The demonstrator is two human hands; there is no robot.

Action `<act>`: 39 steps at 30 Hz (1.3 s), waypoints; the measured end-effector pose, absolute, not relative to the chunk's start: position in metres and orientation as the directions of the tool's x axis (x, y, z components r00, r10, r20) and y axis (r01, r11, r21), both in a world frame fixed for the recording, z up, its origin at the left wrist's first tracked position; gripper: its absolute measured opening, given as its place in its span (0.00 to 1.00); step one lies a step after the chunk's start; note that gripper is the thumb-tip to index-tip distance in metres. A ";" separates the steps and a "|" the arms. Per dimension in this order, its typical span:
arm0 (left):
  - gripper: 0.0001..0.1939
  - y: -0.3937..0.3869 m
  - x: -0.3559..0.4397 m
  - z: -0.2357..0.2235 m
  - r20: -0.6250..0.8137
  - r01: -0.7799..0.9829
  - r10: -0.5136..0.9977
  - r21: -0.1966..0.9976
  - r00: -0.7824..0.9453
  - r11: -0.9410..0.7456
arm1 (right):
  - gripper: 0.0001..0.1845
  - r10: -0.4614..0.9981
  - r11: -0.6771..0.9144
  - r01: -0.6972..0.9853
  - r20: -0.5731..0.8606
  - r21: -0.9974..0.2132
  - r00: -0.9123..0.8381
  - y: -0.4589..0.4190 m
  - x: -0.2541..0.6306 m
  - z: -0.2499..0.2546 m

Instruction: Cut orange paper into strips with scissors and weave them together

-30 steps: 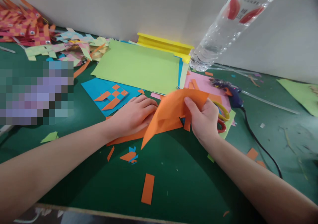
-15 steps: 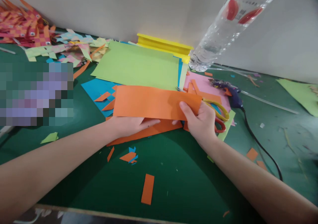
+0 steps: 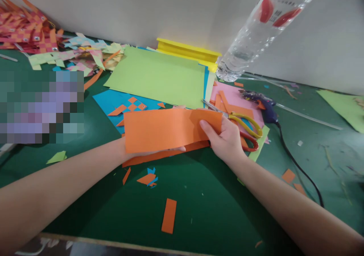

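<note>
In the centre of the frame, the right hand [image 3: 229, 139] pinches the right end of an orange paper [image 3: 159, 131], its thumb lying on the front face. The left hand [image 3: 179, 149] is mostly hidden behind this same paper; only a little of it shows at the lower edge and the top, so one cannot tell whether it grips or simply lies there. Beneath is another orange piece [image 3: 139, 160].

As for progress, the held paper looks whole: no cut is visible in it, only a soft bend, so work on this piece seems to be early. Just behind it, a checked fish [image 3: 132, 107], partly covered, lies on a blue sheet [image 3: 104, 99] and appears already woven, with its eye on. The scissors [image 3: 236, 114] lie beside the right hand, not held. Cut scraps [image 3: 147, 179] at lower centre show that some cutting is done. What remains for the held paper, the view does not tell.
</note>
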State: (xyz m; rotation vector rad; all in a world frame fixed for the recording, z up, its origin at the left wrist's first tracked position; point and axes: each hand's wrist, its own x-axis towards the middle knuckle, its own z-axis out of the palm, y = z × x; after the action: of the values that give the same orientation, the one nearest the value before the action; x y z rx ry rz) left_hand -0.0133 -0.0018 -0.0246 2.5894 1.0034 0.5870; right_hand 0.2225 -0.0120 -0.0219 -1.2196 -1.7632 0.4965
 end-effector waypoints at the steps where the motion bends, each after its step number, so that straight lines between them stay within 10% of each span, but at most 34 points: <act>1: 0.44 -0.004 -0.013 -0.021 0.271 0.550 0.716 0.487 0.644 -0.679 | 0.12 0.893 0.422 0.527 0.438 -0.737 -0.103 -0.012 0.222 -0.022; 7: 0.48 -0.008 -0.011 -0.006 0.084 0.359 0.840 0.878 0.537 -0.317 | 0.15 0.915 0.397 0.523 0.371 -0.754 -0.160 -0.016 0.219 -0.013; 19: 0.24 0.003 -0.015 -0.011 0.262 0.126 0.791 0.912 0.553 -0.390 | 0.11 0.901 0.410 0.347 0.316 -0.843 -0.296 -0.017 0.216 -0.013; 39: 0.22 0.011 -0.013 -0.009 0.129 -0.040 0.898 0.992 0.420 -0.123 | 0.11 0.867 0.463 0.384 0.318 -0.799 -0.383 -0.018 0.217 -0.013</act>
State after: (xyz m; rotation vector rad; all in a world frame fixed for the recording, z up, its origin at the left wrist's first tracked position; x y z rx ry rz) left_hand -0.0132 0.0110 -0.0086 1.4678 0.8082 0.9747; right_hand 0.2175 -0.0184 -0.0133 -1.0420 -1.9616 0.8189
